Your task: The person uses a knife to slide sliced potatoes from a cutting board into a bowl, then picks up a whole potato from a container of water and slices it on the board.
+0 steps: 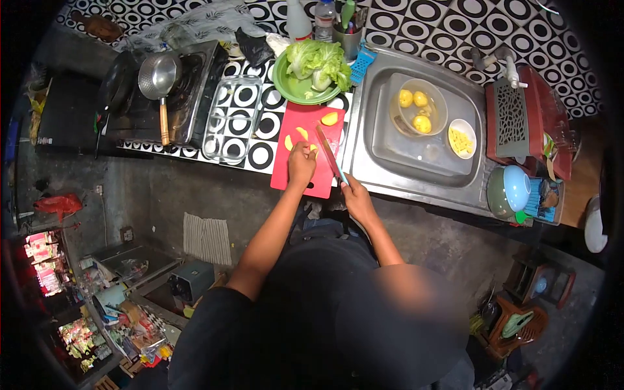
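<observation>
A red cutting board (281,174) lies on the counter with pale yellow potato pieces on it. My left hand (301,166) rests on the board, fingers bent and pinched on a small potato piece (313,147), which they partly cover. Just beyond its fingertips lie two potato slices (302,133). In my right hand (357,200) is a knife (329,151) with a light blue handle, its blade slanting over the right part of the board. A larger potato chunk (329,119) sits near the blade's tip.
A green bowl of leafy greens (286,88) stands behind the board. The sink (383,185) on the right holds a tub of peeled potatoes (439,97) and a white bowl of cut strips (462,151). Leftward are a glass dish (211,140) and a stove with a pan (158,75).
</observation>
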Demonstrator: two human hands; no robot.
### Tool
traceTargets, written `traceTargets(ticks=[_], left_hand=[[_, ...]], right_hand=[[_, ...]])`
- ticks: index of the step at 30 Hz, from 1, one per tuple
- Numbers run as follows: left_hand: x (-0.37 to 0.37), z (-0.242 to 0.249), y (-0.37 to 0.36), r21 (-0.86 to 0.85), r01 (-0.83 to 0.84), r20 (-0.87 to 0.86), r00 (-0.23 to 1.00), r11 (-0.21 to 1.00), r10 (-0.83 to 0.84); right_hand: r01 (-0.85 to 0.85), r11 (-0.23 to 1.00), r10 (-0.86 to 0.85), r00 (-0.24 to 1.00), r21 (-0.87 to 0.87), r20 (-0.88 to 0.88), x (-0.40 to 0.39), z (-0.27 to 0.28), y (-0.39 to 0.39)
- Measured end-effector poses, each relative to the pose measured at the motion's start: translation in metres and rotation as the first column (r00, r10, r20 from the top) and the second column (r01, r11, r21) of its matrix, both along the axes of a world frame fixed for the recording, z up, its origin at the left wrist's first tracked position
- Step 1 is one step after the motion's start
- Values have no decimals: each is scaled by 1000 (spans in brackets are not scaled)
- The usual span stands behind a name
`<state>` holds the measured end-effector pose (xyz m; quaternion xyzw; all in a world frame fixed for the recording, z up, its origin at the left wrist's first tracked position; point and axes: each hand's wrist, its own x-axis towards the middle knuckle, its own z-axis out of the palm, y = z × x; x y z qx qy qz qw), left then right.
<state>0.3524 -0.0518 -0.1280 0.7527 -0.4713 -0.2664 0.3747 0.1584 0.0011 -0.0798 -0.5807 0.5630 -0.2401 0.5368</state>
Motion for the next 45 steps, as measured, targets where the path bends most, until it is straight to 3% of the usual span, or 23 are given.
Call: traceTargets(ticks=[4, 7, 19, 24, 28, 33, 42, 45], left_hand=[[-1, -1, 0, -1, -41, -33, 999, 999, 41], [1, 1, 0, 37, -61, -105, 992, 997, 64], [11, -12, 0, 118, -44, -255, 964, 992, 73], [8, -6, 2, 129, -67, -346, 932, 989, 108], [8, -11, 3, 99, -89, -328, 937, 991, 117], [6, -5, 4, 135, -90, -266, 956, 987, 124], [4, -13, 5, 76, -149, -371, 913, 986, 167], [4, -10, 4, 99, -106, -362, 922, 989, 135]], right_hand=[[41, 983, -55, 996, 179, 76, 6, 3, 2], [31, 992, -51, 986, 124, 160, 14, -1, 4], [11, 994, -24, 992, 106, 121, 29, 6, 10], [-10, 999, 13, 998, -53, 63, 34, -2, 15], [1, 991, 9, 997, -133, 74, 40, -4, 23], [-37, 995, 46, 994, -97, 97, 41, 6, 26], [48, 975, -25, 994, -217, 110, 42, -17, 30], [37, 986, -29, 998, -162, 51, 35, -13, 27]])
